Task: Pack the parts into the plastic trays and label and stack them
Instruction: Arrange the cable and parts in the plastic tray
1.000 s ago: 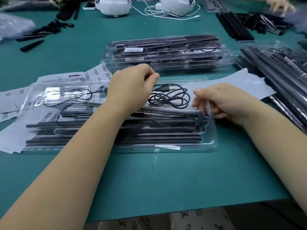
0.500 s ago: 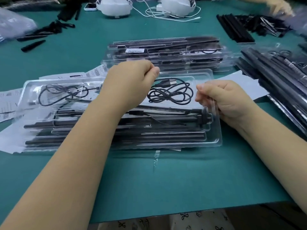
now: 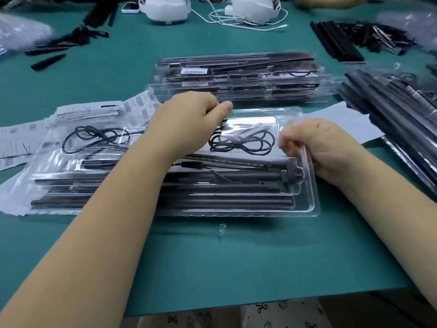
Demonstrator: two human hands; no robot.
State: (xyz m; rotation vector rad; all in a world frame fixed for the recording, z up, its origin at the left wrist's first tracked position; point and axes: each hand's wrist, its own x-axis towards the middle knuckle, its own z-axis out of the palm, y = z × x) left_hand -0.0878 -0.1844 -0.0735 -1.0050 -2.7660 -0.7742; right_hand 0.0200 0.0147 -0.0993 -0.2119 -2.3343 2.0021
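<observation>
1. The green worktop (image 3: 212, 268) has a bare strip nearest the person, and both forearms reach over it toward the clear plastic tray (image 3: 305, 207), taken here as the landmark.
2. The tray lies flat on the worktop, long side across the view. Long black rods (image 3: 227, 202) fill its near half, and a coiled black cable (image 3: 243, 143) sits in the pocket at its far right.
3. The right hand (image 3: 324, 147) is at the tray's right end; its grip is curled around the clear edge there, fingers over the rim.
4. The left hand (image 3: 189, 124) is over the tray's far middle, grip pinched together, thumb against fingertips, at the far edge of the clear plastic. What exactly it pinches is hard to tell.
5. Left of the tray, touching it, lies a second filled tray (image 3: 54, 166) with its own cable coil (image 3: 94, 138); printed barcode sheets (image 3: 99, 112) lie under and beyond it.
6. Just beyond the tray stands a stack of packed trays (image 3: 236, 79), a white label (image 3: 193, 71) on top.
7. Right of the tray lie bagged black rods (image 3: 390, 110).
8. Far beyond, loose black parts (image 3: 343, 41) and white devices with a white cord (image 3: 236, 17).
</observation>
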